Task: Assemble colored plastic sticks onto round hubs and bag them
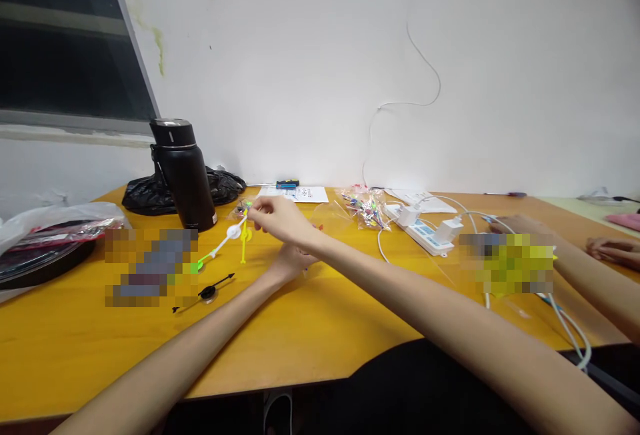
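My right hand crosses over my left forearm, with its fingertips pinched at the upper end of a white plastic arrow with a round middle. A yellow plastic arrow is just below these fingers, and a green piece shows at the white arrow's lower end. Nearer to me, a black arrow lies on a clear round base. My left hand is low over the table, curled; my right wrist partly covers it. Something small and clear shows by its fingers, too hidden to name.
A black bottle stands at left beside a black plastic bag. Behind are a screwdriver, papers and a bag of small coloured parts. A power strip with cables lies right, near another person's arm.
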